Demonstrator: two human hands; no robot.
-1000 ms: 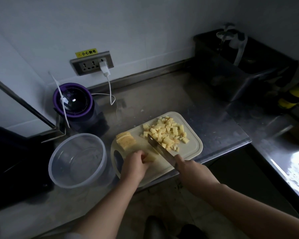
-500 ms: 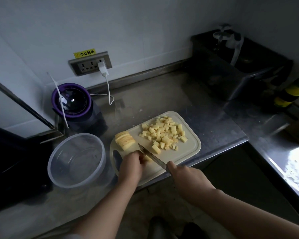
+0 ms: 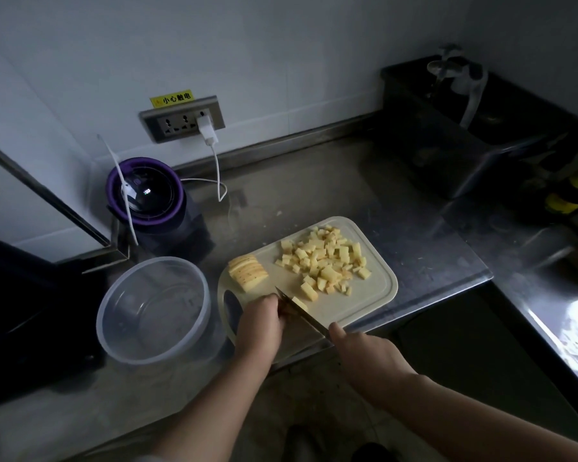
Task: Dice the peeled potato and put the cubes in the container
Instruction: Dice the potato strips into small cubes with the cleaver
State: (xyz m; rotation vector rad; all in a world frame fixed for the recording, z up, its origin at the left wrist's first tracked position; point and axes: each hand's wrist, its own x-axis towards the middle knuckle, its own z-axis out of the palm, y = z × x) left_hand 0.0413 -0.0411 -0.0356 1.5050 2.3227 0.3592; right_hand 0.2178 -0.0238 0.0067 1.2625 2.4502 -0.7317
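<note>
Bare steel desk (image 3: 314,195) shows behind the cream cutting board (image 3: 364,301) at its front edge, with the clear round plastic container (image 3: 154,258) just left of it. Your left hand (image 3: 259,325) curls over a potato strip (image 3: 299,303). Your right hand (image 3: 364,355) grips the knife (image 3: 302,315), which has drawn back from the diced cubes (image 3: 324,261).

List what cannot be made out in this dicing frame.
- Head view: most of the pale yellow potato piece being cut, under the left hand.
- Head view: the handle of the dark-bladed kitchen knife, inside the right hand.
- Head view: the yellow-and-black object, cut off by the right edge, in shadow.
</note>
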